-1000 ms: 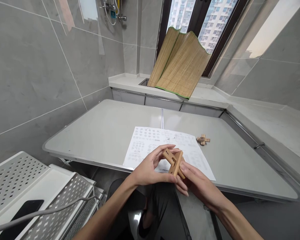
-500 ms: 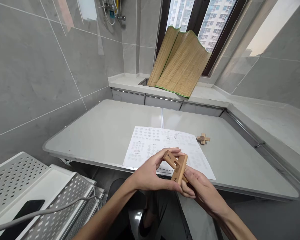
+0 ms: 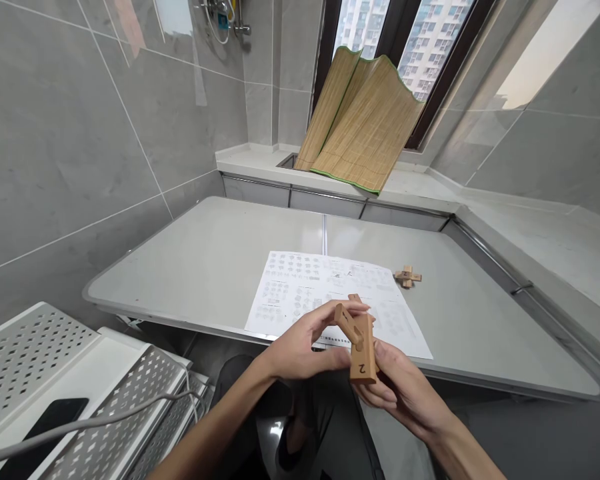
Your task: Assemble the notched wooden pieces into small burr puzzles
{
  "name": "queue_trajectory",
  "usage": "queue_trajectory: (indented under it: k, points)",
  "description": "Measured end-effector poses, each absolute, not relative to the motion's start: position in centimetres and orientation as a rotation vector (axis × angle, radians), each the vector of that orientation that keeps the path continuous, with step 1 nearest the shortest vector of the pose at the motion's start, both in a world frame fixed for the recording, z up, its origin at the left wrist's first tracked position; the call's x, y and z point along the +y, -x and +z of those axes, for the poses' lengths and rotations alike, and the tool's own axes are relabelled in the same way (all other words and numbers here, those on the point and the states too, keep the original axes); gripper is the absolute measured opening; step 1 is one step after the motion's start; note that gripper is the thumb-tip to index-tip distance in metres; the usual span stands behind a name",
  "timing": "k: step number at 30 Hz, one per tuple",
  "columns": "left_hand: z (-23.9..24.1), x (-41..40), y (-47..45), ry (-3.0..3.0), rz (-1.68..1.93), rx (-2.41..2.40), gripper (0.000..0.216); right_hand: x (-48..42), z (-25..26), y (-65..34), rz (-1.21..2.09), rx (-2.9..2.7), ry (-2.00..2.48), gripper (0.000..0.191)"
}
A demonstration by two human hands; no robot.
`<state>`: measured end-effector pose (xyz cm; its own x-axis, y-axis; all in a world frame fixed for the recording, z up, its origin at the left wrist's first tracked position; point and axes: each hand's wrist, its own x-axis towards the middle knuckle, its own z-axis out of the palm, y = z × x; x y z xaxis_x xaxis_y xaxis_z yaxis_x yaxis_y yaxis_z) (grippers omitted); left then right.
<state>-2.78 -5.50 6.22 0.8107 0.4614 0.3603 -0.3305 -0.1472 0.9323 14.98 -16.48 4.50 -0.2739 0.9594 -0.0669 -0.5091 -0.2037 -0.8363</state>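
Wooden puzzle pieces (image 3: 359, 337) sit crossed between our hands, left hand (image 3: 300, 343) pinching the slanted one, right hand (image 3: 400, 387) gripping the upright one.

Tan wooden puzzle pieces (image 3: 359, 340), pale brown, a dark "2" printed on the nearest end face. Second small wooden puzzle (image 3: 407, 276) in the same tan. White instruction sheet (image 3: 305, 293) covered with tiny grey diagrams (a few faint pinkish marks too). Light grey table (image 3: 205, 260). Grey wall tiles (image 3: 70, 133) with white grout lines. Straw-yellow bamboo mat (image 3: 360, 133) edged in green. White perforated rack (image 3: 30, 353), black phone (image 3: 40, 427), grey cable (image 3: 105, 420).
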Motion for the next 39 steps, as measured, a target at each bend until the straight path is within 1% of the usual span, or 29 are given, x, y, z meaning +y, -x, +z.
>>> queue_trajectory:
  k: [3,6,9,11,14,17,20,22,25,26,28,33,39]
  points:
    - [6.1,-5.3,2.5,-1.574,0.682,0.094,0.042,-16.6,4.1,-14.5,1.769,-0.790,0.618,0.039]
    - [5.6,-5.3,2.0,-1.525,0.693,0.131,0.030,-16.7,3.6,-14.0,1.823,-0.686,0.506,0.033]
    - [5.0,-5.4,1.6,-1.422,0.675,0.181,0.032,-16.7,3.2,-13.6,1.861,-0.595,0.431,0.023]
    - [4.7,-5.5,1.5,-1.361,0.677,0.224,0.035,-16.5,2.9,-13.4,1.884,-0.556,0.405,0.021]
    - [4.3,-5.6,1.4,-1.295,0.697,0.306,0.037,-16.2,2.5,-13.3,1.912,-0.562,0.437,0.032]
    - [3.7,-5.3,1.4,-1.266,0.725,0.416,0.040,-15.8,2.4,-13.9,1.894,-0.673,0.656,0.048]
    - [2.8,-4.4,1.5,-1.283,0.771,0.561,0.044,-15.1,2.5,-15.8,1.678,-0.931,1.101,0.054]
    - [2.0,-3.4,1.5,-1.316,0.789,0.662,0.047,-14.4,2.2,-17.8,1.377,-1.183,1.402,0.049]
    - [0.8,-1.8,1.5,-1.425,0.804,0.788,0.052,-13.1,1.2,-20.8,0.777,-1.376,1.788,0.045]
    - [0.5,-1.4,1.5,-1.458,0.809,0.813,0.053,-12.7,0.7,-21.5,0.636,-1.410,1.857,0.043]
    - [-0.2,-0.7,1.3,-1.497,0.823,0.839,0.054,-11.9,-0.3,-22.4,0.466,-1.464,1.957,0.039]
    - [-1.3,-0.5,1.2,-1.532,0.859,0.851,0.052,-10.5,-1.8,-22.2,0.377,-1.531,2.132,0.036]
    - [-1.6,-0.7,1.3,-1.538,0.860,0.840,0.049,-9.2,-1.9,-22.6,0.497,-1.585,2.185,0.035]
